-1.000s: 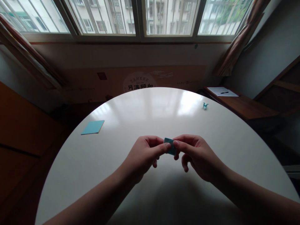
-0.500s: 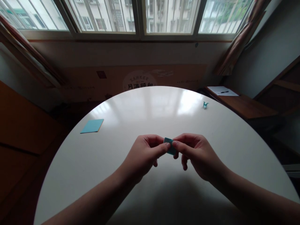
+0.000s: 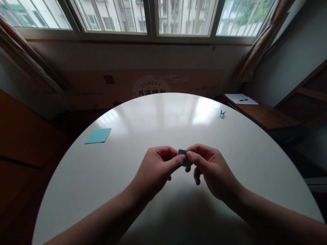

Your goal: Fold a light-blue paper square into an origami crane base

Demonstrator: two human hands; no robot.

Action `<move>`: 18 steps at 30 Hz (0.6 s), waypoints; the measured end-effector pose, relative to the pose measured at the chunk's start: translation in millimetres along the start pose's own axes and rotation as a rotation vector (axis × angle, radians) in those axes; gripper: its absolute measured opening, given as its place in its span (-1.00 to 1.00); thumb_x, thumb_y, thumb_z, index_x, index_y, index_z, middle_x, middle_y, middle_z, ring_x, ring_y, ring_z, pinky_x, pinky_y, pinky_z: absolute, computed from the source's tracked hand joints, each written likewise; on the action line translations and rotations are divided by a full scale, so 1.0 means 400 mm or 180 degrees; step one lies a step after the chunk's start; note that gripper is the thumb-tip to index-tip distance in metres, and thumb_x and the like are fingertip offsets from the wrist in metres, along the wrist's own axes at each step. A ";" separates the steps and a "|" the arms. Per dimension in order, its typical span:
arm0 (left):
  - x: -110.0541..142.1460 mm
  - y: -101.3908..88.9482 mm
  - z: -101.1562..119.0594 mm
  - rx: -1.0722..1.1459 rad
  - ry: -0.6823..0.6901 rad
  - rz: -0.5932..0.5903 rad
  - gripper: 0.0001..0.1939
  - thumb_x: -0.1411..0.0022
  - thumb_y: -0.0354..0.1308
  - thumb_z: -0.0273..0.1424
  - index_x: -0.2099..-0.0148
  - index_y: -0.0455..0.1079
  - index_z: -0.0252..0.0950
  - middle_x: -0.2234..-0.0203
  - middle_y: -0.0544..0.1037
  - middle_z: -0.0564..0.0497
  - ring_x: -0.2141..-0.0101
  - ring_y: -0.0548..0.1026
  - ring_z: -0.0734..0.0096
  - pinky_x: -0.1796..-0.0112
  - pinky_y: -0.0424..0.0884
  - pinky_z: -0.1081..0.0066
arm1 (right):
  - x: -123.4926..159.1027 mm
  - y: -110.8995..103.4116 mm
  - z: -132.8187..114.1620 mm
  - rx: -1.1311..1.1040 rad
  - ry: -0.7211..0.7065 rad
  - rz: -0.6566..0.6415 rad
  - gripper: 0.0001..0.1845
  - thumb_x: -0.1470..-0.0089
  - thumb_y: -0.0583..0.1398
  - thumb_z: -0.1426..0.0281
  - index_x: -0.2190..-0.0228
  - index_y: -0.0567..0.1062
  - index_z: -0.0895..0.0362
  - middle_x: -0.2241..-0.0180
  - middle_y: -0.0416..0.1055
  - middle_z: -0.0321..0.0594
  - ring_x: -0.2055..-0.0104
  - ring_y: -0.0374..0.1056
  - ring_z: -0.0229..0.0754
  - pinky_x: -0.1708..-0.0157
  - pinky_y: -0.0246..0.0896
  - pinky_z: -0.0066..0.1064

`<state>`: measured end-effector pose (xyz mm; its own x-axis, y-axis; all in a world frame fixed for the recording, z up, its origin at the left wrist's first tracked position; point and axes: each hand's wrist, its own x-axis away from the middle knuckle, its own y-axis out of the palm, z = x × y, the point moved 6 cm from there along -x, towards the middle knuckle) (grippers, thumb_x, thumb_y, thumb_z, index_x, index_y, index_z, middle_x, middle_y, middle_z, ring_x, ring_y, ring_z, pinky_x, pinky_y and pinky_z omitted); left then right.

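A small folded piece of teal paper is pinched between my two hands above the table. My left hand grips its left side between thumb and forefinger. On the right side, my right hand pinches the same paper, with its lower fingers curled underneath. Both thumbs lie on the near face and nearly touch, so much of the paper is covered. To the left lies a stack of light blue square paper. A small teal folded paper bird stands at the far right of the table.
The round white table has a glossy, reflecting top. Beyond its right edge, a wooden side table bears a white sheet and a dark pen. A printed orange-brown panel stands under the barred window.
My right hand has shifted slightly left, closer to my left thumb. The folded paper stays pinched in both hands and looks a little more upright. The whole view has shifted slightly.
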<state>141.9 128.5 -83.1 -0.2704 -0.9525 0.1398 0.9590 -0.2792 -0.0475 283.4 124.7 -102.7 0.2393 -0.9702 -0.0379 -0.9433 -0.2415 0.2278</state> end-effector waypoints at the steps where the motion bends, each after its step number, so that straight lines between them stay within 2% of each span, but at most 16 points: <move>1: -0.001 -0.001 0.000 0.0015 0.0004 0.0005 -0.69 -0.12 0.33 -0.17 0.40 0.47 -0.35 0.49 0.55 -0.06 0.49 0.38 0.42 0.58 0.23 0.55 | -0.001 0.002 -0.002 -0.0026 0.0023 -0.0030 -0.72 -0.14 0.32 0.18 0.33 0.54 0.16 0.44 0.40 -0.20 0.42 0.33 -0.21 0.71 0.19 -0.59; 5: -0.003 0.000 0.001 0.0046 -0.0008 -0.0050 -0.71 -0.11 0.37 -0.19 0.37 0.52 -0.34 0.48 0.55 -0.05 0.49 0.37 0.46 0.59 0.23 0.59 | -0.003 0.001 -0.008 -0.0076 0.0034 0.0005 -0.72 -0.10 0.35 0.19 0.38 0.52 0.16 0.45 0.39 -0.20 0.41 0.33 -0.21 0.72 0.18 -0.59; 10: -0.007 -0.002 0.005 0.0216 0.0005 -0.0023 -0.65 -0.21 0.26 -0.13 0.35 0.56 -0.35 0.59 0.39 0.01 0.55 0.26 0.49 0.63 0.24 0.59 | -0.001 -0.007 -0.008 -0.0270 0.0118 0.0111 -0.70 -0.09 0.36 0.21 0.43 0.47 0.16 0.45 0.36 -0.25 0.46 0.30 -0.26 0.72 0.13 -0.62; 13: -0.008 -0.008 0.009 0.0311 0.0113 0.0064 -0.69 -0.23 0.24 -0.16 0.30 0.56 -0.35 0.53 0.43 -0.01 0.51 0.30 0.45 0.64 0.26 0.59 | 0.000 -0.012 -0.008 -0.0301 0.0154 0.0179 -0.70 -0.09 0.36 0.21 0.44 0.46 0.17 0.45 0.36 -0.25 0.46 0.30 -0.26 0.72 0.11 -0.62; 18: -0.002 -0.004 0.012 -0.0030 0.0259 -0.0045 -0.75 -0.18 0.31 -0.21 0.25 0.55 -0.32 0.48 0.52 -0.03 0.48 0.39 0.42 0.60 0.31 0.58 | -0.002 -0.007 -0.003 -0.0258 0.0157 0.0102 -0.71 -0.10 0.35 0.21 0.43 0.48 0.17 0.46 0.36 -0.24 0.47 0.29 -0.27 0.72 0.10 -0.62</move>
<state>141.1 130.4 -78.3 -0.2902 -0.9551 0.0596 0.9544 -0.2934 -0.0556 286.3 126.2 -102.0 0.2223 -0.9748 0.0183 -0.9293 -0.2061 0.3063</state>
